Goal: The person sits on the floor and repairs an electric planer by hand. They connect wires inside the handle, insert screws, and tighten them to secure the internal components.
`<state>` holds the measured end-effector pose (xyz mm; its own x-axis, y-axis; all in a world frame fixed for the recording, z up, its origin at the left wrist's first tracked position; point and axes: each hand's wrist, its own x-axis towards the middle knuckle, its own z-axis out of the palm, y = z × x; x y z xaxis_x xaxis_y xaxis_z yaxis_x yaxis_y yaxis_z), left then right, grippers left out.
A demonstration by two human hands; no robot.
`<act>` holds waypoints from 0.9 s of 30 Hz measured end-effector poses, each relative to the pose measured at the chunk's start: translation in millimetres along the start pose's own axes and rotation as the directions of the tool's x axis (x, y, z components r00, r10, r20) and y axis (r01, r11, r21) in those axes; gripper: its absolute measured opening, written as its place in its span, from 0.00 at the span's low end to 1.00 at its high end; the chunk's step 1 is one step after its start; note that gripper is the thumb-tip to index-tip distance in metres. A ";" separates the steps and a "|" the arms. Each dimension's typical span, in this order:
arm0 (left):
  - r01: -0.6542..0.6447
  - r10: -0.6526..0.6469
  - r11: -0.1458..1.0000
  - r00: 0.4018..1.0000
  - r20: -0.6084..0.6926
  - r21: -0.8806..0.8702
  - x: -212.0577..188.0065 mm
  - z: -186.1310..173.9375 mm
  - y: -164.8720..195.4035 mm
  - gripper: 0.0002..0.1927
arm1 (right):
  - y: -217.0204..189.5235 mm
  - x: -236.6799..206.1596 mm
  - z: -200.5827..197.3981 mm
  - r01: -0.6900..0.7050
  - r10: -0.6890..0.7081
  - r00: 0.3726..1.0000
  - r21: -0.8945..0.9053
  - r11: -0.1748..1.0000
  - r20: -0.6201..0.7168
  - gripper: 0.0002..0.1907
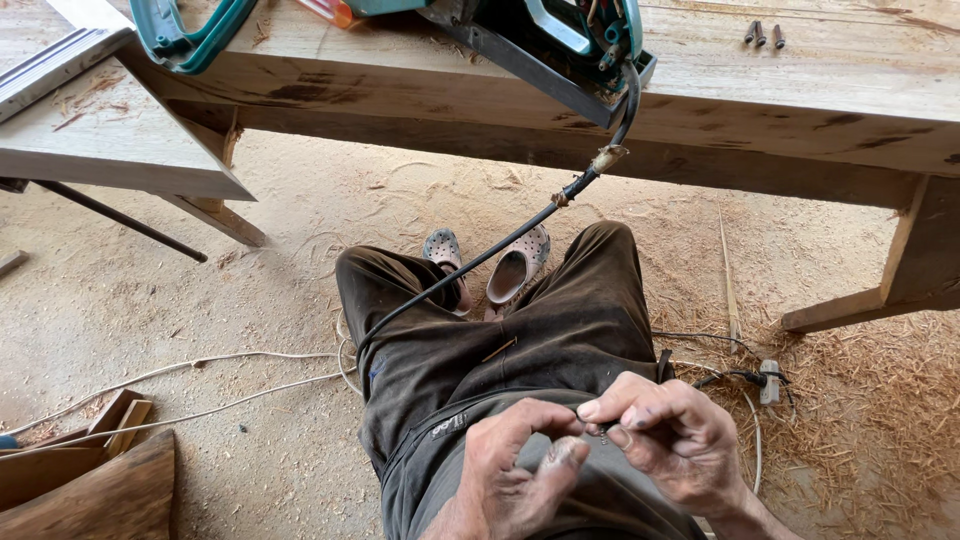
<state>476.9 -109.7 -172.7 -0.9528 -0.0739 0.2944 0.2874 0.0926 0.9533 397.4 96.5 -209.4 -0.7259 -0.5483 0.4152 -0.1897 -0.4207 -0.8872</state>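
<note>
I sit with both hands over my lap. My left hand (pixel 515 470) and my right hand (pixel 668 435) meet at the fingertips and pinch a small dark metal piece (pixel 598 430), too small to identify. A teal power saw (pixel 560 40) rests on the wooden workbench (pixel 800 90) in front of me. Its black cord (pixel 480 262) hangs down across my dark trousers (pixel 540 340).
Three small dark screws or bits (pixel 762 35) lie on the bench at the upper right. A teal handle (pixel 185 35) lies at the bench's left. White cables (pixel 200 365) and a plug strip (pixel 768 382) lie on the sawdust floor. Wood offcuts (pixel 90 485) sit at the lower left.
</note>
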 end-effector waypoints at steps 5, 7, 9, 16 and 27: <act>-0.160 0.160 0.987 0.987 -0.005 0.009 -3.1 7.1 1.0 0.08 | -7.7 -1.1 2.4 0.137 -0.146 0.989 -0.205 0.969 -0.030 0.13; -0.160 0.160 0.987 0.987 -0.011 0.022 -3.3 10.8 1.1 0.08 | -11.2 -1.3 5.9 0.151 -0.165 0.985 -0.239 0.959 -0.040 0.13; -0.150 0.151 0.988 0.988 -0.024 0.039 -3.0 13.9 1.1 0.08 | -13.1 0.2 9.7 0.174 -0.197 0.979 -0.286 0.942 -0.052 0.12; -0.206 0.223 0.962 0.971 -0.085 0.177 -0.4 20.2 0.3 0.09 | -17.6 10.2 18.9 0.242 -0.268 0.963 -0.407 0.881 -0.008 0.12; -0.207 0.239 0.957 0.959 -0.151 0.203 4.0 21.4 2.0 0.10 | -22.9 14.3 25.3 0.150 -0.176 0.984 -0.491 0.858 -0.006 0.13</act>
<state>471.6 -88.6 -171.1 -0.8305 -0.1986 0.5204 0.4520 0.3057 0.8380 408.1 80.0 -178.0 -0.6850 -0.4617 0.5636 -0.5968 -0.0882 -0.7976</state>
